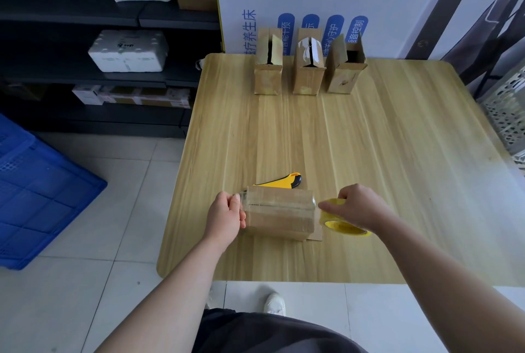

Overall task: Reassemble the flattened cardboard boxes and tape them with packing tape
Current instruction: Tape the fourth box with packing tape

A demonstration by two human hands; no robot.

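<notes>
A small cardboard box [279, 215] lies on its side near the front of the wooden table [397, 182]. Clear tape runs along its top seam. My left hand [225, 217] grips the box's left end, thumb over the tape end. My right hand [356, 206] holds a yellow roll of packing tape [339, 223] just off the box's right end, with the strip stretched from box to roll. A yellow and black utility knife [284, 181] lies right behind the box.
Three upright cardboard boxes [268, 63] [309, 64] [345, 67] with open top flaps stand in a row at the table's far edge. Dark shelves with a foam box [127, 50] are at the left, a blue crate [34, 193] sits on the floor, and a perforated basket [508, 114] is at the right.
</notes>
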